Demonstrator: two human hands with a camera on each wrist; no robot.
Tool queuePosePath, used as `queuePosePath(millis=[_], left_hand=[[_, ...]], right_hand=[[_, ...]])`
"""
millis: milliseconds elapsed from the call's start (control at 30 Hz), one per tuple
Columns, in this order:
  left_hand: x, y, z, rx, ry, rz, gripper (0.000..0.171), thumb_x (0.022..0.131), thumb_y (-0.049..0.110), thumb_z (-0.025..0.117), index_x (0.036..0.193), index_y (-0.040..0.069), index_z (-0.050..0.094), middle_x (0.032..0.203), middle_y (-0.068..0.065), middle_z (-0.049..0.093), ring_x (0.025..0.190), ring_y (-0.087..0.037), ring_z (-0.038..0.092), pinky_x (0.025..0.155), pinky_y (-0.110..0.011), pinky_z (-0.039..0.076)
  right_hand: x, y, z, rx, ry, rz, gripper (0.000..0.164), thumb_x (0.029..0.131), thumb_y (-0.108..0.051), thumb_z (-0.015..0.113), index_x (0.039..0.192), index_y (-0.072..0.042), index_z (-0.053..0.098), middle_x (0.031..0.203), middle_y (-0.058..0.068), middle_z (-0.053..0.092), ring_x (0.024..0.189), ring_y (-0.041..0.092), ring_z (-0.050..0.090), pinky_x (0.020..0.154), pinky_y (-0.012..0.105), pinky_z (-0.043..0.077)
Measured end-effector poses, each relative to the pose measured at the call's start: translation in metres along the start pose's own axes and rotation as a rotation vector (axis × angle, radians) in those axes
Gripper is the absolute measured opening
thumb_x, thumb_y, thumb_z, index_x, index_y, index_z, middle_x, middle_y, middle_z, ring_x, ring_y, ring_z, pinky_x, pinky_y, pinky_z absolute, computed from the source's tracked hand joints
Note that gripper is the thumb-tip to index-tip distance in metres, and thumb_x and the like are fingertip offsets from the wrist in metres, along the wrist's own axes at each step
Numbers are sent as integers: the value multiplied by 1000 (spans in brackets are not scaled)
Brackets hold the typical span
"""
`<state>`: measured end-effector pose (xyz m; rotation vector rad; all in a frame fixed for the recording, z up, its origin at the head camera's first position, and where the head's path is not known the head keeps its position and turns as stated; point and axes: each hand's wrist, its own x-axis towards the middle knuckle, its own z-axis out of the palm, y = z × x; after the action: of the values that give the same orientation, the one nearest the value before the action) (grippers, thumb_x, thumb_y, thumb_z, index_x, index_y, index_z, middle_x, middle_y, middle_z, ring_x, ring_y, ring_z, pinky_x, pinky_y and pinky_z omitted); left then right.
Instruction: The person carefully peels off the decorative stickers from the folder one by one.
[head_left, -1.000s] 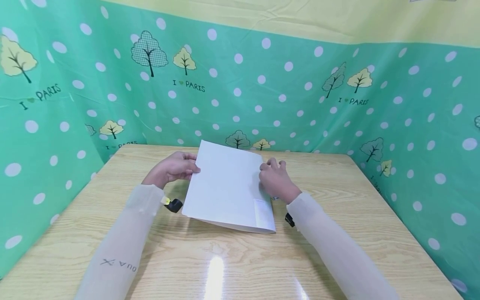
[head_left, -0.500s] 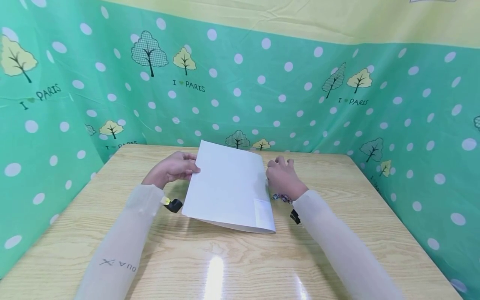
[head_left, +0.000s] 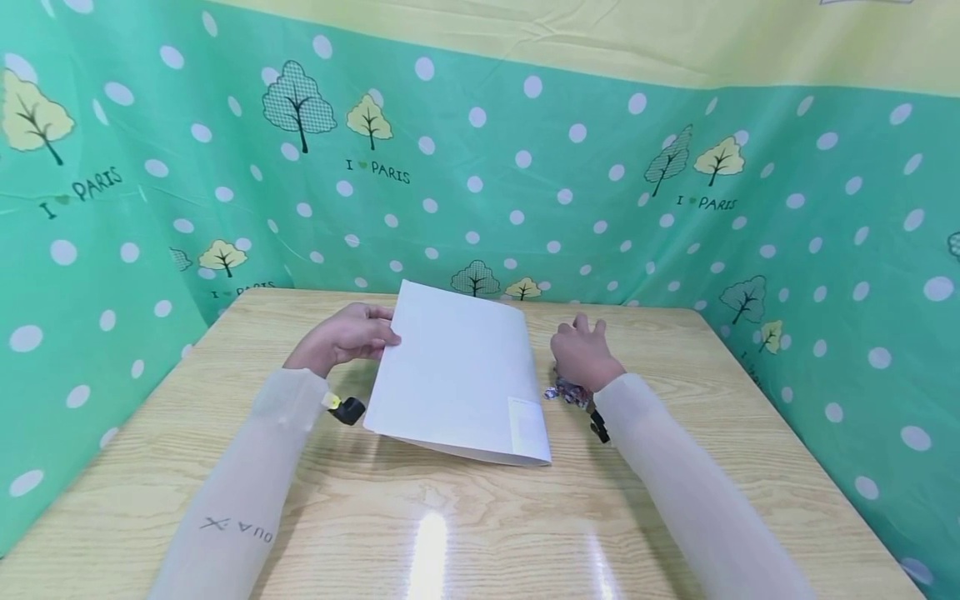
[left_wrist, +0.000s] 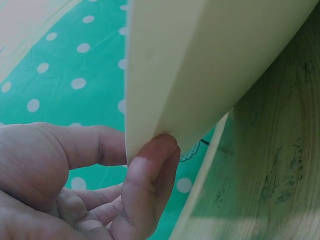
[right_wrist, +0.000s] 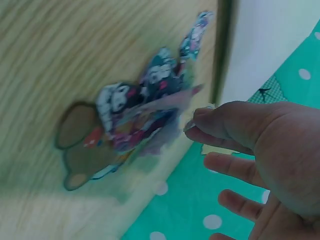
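Observation:
A white folder (head_left: 457, 367) with a small label near its lower right corner stands tilted over the table. My left hand (head_left: 352, 333) grips its left edge, thumb on one face and fingers on the other; the left wrist view shows its smooth, curved sheet (left_wrist: 200, 60). Right of the folder, my right hand (head_left: 585, 354) is raised a little, thumb and forefinger pinching a small pale bit (right_wrist: 190, 125), its other fingers spread loosely. Beside those fingertips lies a bunch of colourful cartoon-printed cutouts (right_wrist: 145, 115), partly hidden under the hand in the head view. A brown bear-shaped cutout (right_wrist: 80, 155) touches the bunch.
The wooden table (head_left: 465, 533) stretches in front and to both sides. Behind and beside it hangs a green polka-dot cloth (head_left: 480, 192) with printed trees. Black wrist cameras (head_left: 347, 411) sit at both cuffs.
My right hand has drawn away to the right from the folder's right edge, and more of the printed bunch shows. The left hand and the folder stay in place.

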<state>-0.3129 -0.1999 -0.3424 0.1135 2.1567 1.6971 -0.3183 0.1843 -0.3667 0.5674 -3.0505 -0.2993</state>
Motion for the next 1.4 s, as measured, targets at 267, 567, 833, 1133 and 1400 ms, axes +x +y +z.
queuePosePath(millis=[267, 567, 833, 1133, 1400], left_hand=[[0, 0, -1, -4, -7, -2, 65, 94, -4, 62, 151, -9, 33, 118, -19, 65, 83, -16, 70, 75, -29, 59], [-1, 0, -1, -2, -3, -8, 64, 94, -4, 62, 151, -10, 33, 119, -20, 63, 83, -16, 69, 75, -28, 59], [2, -1, 2, -7, -16, -4, 62, 95, -5, 61, 150, -11, 33, 117, -19, 64, 82, -16, 69, 75, -28, 59], [5, -2, 2, -6, -15, -7, 62, 95, -4, 62, 150, -10, 34, 114, -16, 65, 82, -15, 69, 75, -29, 59], [1, -7, -3, -2, -15, -19, 64, 95, -4, 63, 151, -10, 32, 116, -18, 65, 84, -16, 69, 77, -30, 59]], right_hand=[[0, 1, 5, 31, -53, 27, 32, 97, -14, 66, 65, -15, 60, 105, 13, 64, 123, 46, 40, 105, 77, 23], [1, 0, 4, 73, -51, 32, 35, 95, -6, 66, 61, -14, 58, 90, 8, 61, 120, 46, 42, 105, 78, 25], [-5, -1, 2, 70, -80, 30, 34, 97, -10, 65, 63, -13, 58, 90, 7, 62, 119, 43, 43, 104, 76, 27], [-13, 1, -2, 159, -117, 60, 28, 96, -18, 68, 68, -16, 67, 92, 4, 63, 113, 40, 45, 105, 78, 23], [-20, 1, -4, 254, -103, 35, 15, 98, -22, 66, 96, -16, 80, 113, 7, 66, 111, 38, 45, 104, 77, 23]])
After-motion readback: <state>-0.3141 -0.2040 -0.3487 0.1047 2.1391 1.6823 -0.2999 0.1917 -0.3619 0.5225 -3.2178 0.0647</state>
